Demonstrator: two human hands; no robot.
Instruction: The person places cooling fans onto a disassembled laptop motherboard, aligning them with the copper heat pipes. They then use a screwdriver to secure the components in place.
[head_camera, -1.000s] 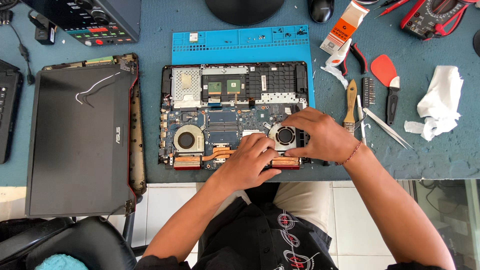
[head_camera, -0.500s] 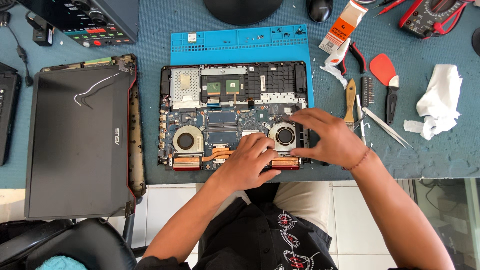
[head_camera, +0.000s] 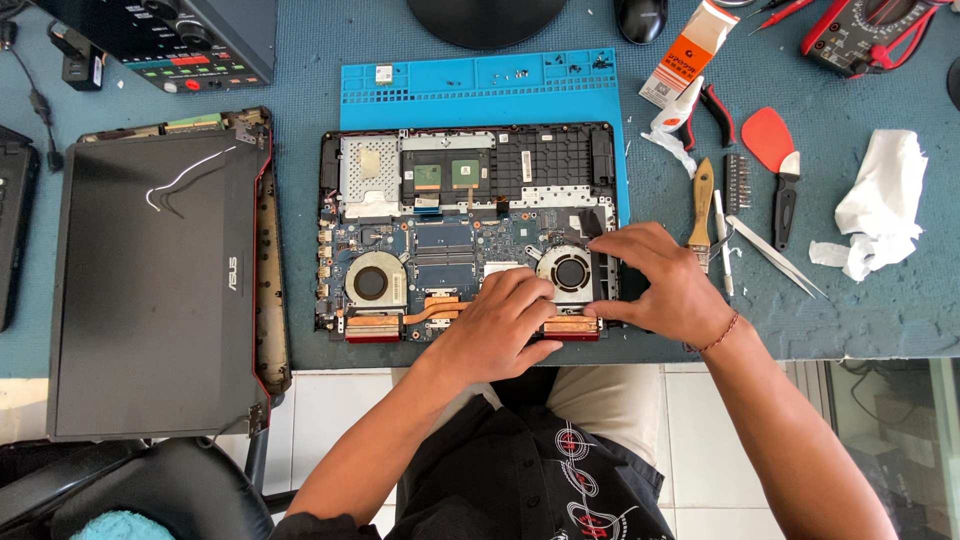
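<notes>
Resting on the opened laptop base (head_camera: 470, 200) at the table's near edge, left hand (head_camera: 500, 325) lies fingers curled, gripping nothing visible; right hand (head_camera: 665, 285) spreads open fingers beside right fan (head_camera: 567, 272).

**Both hands down in the open laptop**

My left hand (head_camera: 500, 325) rests on the laptop base (head_camera: 465, 230) by the copper heatpipes (head_camera: 440, 308), my right hand (head_camera: 655, 285) pinching at the right fan (head_camera: 568, 272). Lid panel (head_camera: 155, 285) lies left on the counter (head_camera: 300, 90), brush (head_camera: 703, 205) and tweezers (head_camera: 775, 255) to the right.
</notes>
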